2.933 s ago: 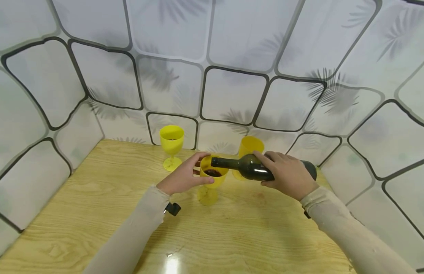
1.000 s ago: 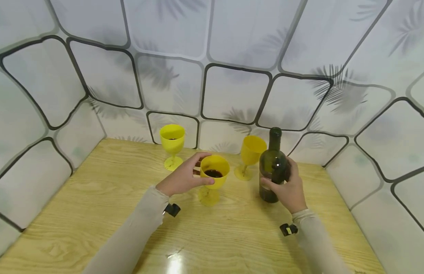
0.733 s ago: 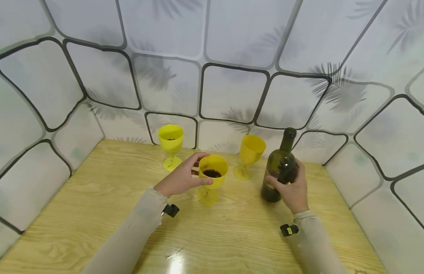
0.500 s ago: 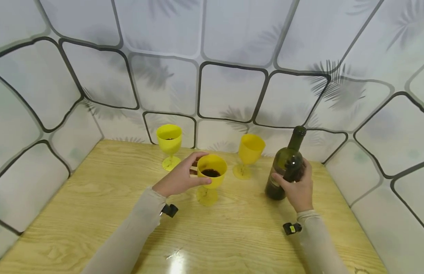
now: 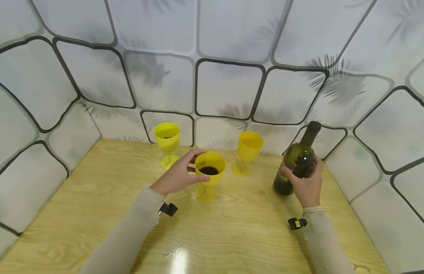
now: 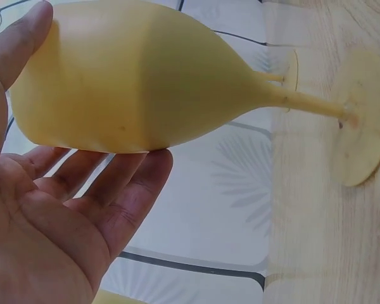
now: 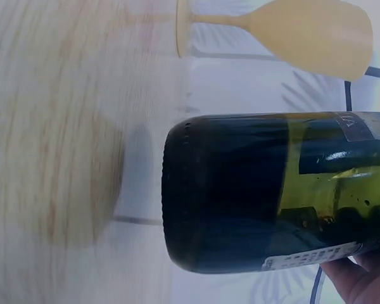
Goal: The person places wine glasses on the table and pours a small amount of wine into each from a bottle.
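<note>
A yellow wine goblet (image 5: 217,176) with dark liquid in its bowl stands upright on the table. My left hand (image 5: 177,175) holds its bowl between thumb and fingers; the left wrist view shows the fingers along the side of the bowl (image 6: 164,76). My right hand (image 5: 307,185) grips a dark green wine bottle (image 5: 296,154) by the body, neck up and leaning right. In the right wrist view the bottle's base (image 7: 206,196) hangs just above the tabletop, with a shadow beneath.
A second yellow goblet (image 5: 167,142) with a little dark liquid stands behind the left hand. Another yellow goblet (image 5: 248,152) stands between the held goblet and the bottle. Patterned walls (image 5: 229,89) close off the wooden table (image 5: 212,236) at the back and sides.
My right hand has swung the bottle from lying over the held goblet's rim to upright, then carried it to the right. The left hand has stayed on its goblet.
</note>
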`<state>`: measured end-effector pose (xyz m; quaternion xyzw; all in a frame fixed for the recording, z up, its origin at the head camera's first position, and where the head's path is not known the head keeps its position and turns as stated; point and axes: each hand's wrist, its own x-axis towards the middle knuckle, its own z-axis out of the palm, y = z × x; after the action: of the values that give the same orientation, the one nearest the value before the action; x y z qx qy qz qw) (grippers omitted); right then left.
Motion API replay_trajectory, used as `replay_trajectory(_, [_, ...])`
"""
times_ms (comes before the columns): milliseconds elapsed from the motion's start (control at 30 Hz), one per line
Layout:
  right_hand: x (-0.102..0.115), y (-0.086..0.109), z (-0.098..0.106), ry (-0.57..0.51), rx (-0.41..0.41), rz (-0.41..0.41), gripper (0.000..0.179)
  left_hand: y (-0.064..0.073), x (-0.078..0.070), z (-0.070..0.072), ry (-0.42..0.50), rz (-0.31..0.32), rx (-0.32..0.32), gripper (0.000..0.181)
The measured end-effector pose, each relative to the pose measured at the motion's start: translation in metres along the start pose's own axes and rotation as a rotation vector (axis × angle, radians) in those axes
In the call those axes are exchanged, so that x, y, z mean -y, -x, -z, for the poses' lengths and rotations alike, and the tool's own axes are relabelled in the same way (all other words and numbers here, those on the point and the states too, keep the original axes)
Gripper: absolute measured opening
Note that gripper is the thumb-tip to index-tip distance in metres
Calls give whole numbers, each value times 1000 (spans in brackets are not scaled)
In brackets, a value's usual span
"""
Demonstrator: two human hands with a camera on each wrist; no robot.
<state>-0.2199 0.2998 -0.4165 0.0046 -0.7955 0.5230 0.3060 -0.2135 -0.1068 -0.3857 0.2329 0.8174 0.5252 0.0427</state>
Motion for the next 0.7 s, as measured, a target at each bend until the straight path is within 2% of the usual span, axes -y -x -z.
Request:
replay_trajectory(200, [0, -3, 3, 5, -27, -24, 93, -6, 1, 1, 20, 9, -89, 81])
replay_trajectory(400, [-2, -4, 7, 9, -31, -67, 94, -21, 1, 0, 58, 30, -199, 87])
replay_trajectory(567, [0, -5, 10, 15, -39, -93, 94, -36, -1, -2, 98, 66, -257, 92])
replay_trajectory(700, [-2, -5, 8, 10, -51, -88, 94, -44, -2, -3, 96, 90, -304, 91])
